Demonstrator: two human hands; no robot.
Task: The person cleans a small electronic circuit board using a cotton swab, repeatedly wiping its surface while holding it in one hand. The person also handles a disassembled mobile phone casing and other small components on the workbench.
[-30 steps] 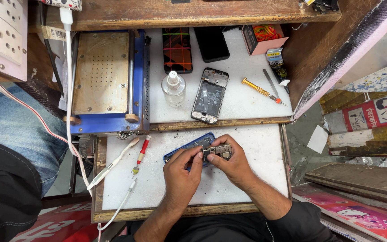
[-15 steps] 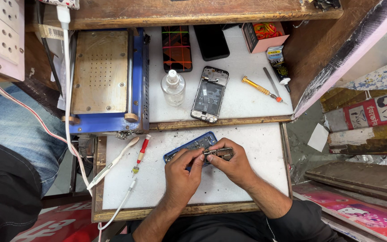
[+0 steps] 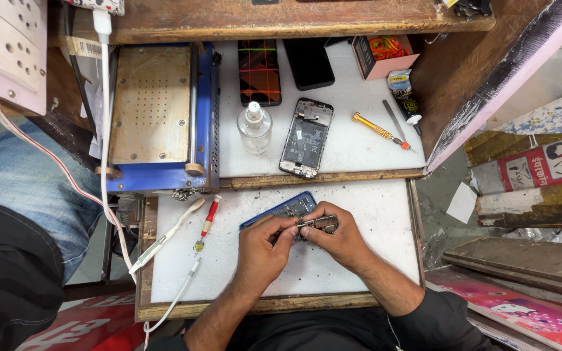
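Both hands (image 3: pixel 297 244) stay pinched on the small metal part (image 3: pixel 320 224), unmoved.

A blue-framed phone (image 3: pixel 281 211) lies on the white surface (image 3: pixel 359 273), beside a red-handled screwdriver (image 3: pixel 208 221), a yellow-handled screwdriver (image 3: pixel 375 128) and a blue-edged metal plate (image 3: pixel 157 117)

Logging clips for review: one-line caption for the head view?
Both hands, left and right, hold a small metal part over an opened blue phone.

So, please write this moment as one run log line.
left hand + right hand: hold small grey circuit board | over blue-framed opened phone | white mat
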